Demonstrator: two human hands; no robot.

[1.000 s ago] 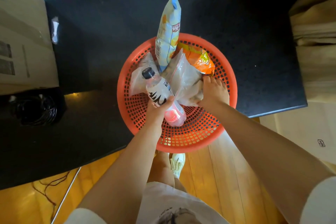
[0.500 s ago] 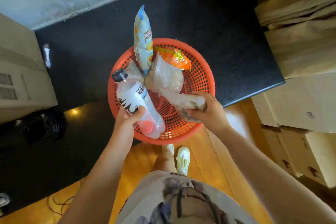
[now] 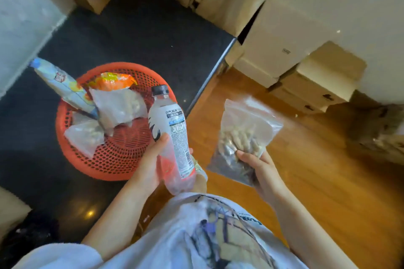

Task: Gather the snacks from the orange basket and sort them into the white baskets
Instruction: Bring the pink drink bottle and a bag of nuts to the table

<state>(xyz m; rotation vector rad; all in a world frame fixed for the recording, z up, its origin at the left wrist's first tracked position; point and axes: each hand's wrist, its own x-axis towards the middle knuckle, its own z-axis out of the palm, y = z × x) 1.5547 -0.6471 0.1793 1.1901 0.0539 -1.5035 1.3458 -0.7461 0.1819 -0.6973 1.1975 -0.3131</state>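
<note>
A: What are the hands carrying?

B: The left hand [image 3: 150,164] is gripping a drink bottle [image 3: 172,137] around its lower half, cap tilted up and away, just over the near right rim of the orange basket [image 3: 113,159]. The right hand [image 3: 262,172] is pinching a clear zip bag of nuts [image 3: 242,137] by its lower end, out over the wooden floor [image 3: 317,170], well clear of the basket.

A: And what is waiting in the basket?

B: A tall blue chip bag [image 3: 63,85] is leaning over the far left rim, an orange snack packet [image 3: 115,78] is lying against the far rim, and two more clear bags [image 3: 120,107] are sitting in the middle. The basket is resting on a black table [image 3: 135,35], near its right edge.

A: Any white baskets in sight?

B: None are showing; only cardboard boxes [image 3: 290,50] are standing to the right.

A: Risks?

B: I think the zip bag, hanging from a grip at one corner, may be slipping or spilling if its seal is loose. The bottle looks smooth, so a one-handed hold could be sliding during a turn.
</note>
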